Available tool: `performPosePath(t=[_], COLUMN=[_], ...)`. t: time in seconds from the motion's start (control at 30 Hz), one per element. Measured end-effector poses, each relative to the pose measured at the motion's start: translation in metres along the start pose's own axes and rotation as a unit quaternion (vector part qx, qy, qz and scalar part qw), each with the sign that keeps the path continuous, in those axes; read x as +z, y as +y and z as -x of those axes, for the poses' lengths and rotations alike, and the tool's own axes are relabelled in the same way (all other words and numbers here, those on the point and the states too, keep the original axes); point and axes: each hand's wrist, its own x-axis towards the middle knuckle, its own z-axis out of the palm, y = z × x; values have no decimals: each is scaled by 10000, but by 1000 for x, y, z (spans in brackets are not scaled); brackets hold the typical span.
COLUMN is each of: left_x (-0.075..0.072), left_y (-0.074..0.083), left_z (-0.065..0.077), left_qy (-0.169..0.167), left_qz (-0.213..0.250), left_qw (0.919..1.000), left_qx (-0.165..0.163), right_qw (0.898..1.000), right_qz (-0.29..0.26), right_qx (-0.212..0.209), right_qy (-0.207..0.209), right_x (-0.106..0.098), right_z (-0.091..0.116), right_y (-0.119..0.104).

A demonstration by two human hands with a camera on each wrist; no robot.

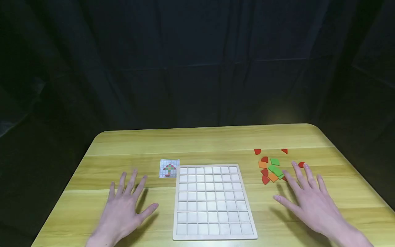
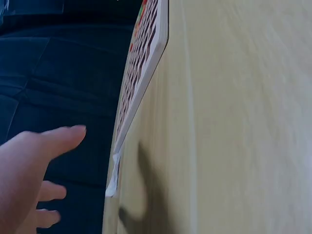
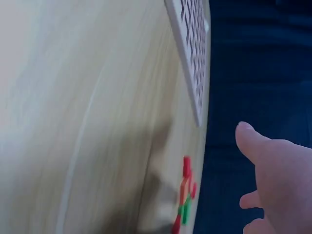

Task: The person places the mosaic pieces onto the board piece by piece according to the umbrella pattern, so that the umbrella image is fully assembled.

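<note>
A pale grid board (image 1: 215, 201) with rows of square recesses lies on the table between the two hands. Left of it, my left hand (image 1: 123, 209) hovers with fingers spread, its shadow cast on the wood. On the right, my right hand (image 1: 311, 202) is also spread and holds nothing. Just beyond its fingertips lie loose flat tiles: green squares (image 1: 275, 161), orange squares (image 1: 263, 164) and red rounded wedges (image 1: 265, 179). A small pattern card (image 1: 164, 173) with a gridded arrow-like figure in red, green and orange sits at the board's far left corner.
The wooden table (image 1: 213, 144) has rounded far corners, and a dark curtain (image 1: 197, 68) hangs behind it. A few red pieces lie apart from the pile, among them one red wedge (image 1: 257, 151) and a red triangle (image 1: 285, 151) toward the far edge.
</note>
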Motion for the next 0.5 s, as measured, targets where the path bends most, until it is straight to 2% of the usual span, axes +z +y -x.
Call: performPosePath(t=[0.1, 0.23, 0.33, 0.5], left_x=[6, 14, 19, 24], left_y=[7, 15, 20, 30], left_z=[-3, -6, -8, -9], left_qy=[-281, -784, -1048, -1260], left_qz=[486, 1084, 1335, 1667], left_qw=[9983, 9905, 9845, 9751], left_qx=[169, 316, 441, 744], right_qw=[9995, 9975, 9957, 9919], right_qz=[-287, -627, -814, -1080], right_qx=[150, 310, 430, 656], right_qy=[-32, -4, -19, -156], right_x=[1, 3, 5, 6], right_z=[-6, -15, -22, -34], right_y=[9, 23, 32, 45])
